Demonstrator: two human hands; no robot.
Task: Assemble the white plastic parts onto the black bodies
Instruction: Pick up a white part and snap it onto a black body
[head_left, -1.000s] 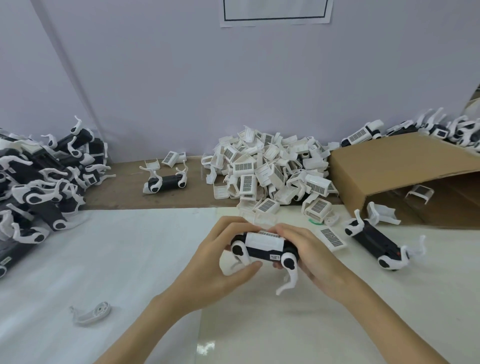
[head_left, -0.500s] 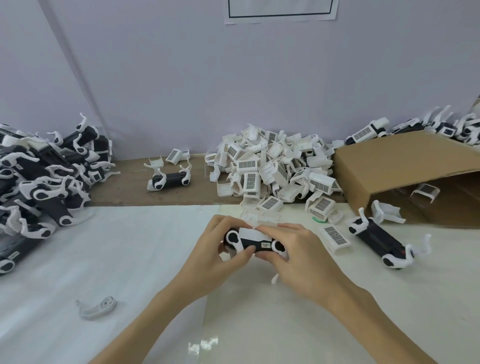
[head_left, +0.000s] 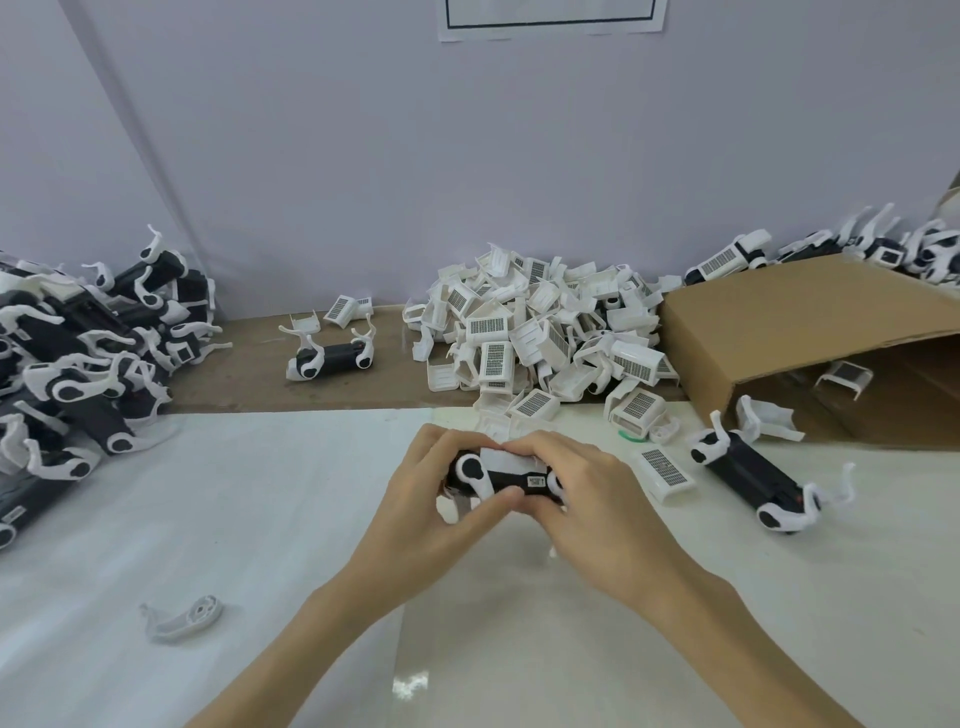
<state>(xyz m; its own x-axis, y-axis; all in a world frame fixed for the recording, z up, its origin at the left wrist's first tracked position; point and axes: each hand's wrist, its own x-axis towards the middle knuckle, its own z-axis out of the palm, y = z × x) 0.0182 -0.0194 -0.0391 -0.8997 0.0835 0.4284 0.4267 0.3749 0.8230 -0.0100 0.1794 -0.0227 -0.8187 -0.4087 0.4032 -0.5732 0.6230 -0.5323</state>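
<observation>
Both my hands hold one black body (head_left: 496, 480) just above the white table, in the middle of the view. A white plastic cover (head_left: 506, 461) sits on top of it. My left hand (head_left: 434, 512) grips its left end, thumb under the front. My right hand (head_left: 592, 499) curls over its right end, fingers pressing on the cover. A heap of white plastic covers (head_left: 540, 332) lies right behind my hands. Another black body (head_left: 753, 475) lies to the right, a third black body (head_left: 332, 358) at the back left.
A pile of black bodies with white arms (head_left: 78, 353) fills the left side. An open cardboard box (head_left: 810, 332) lies on its side at the right, with more bodies behind it. A loose white arm piece (head_left: 182, 618) lies at the front left. A loose white cover (head_left: 667, 473) lies beside my right hand.
My right hand has slid up over the top of the body and now covers its right end and dangling white arm. The body has been turned and held lower.
</observation>
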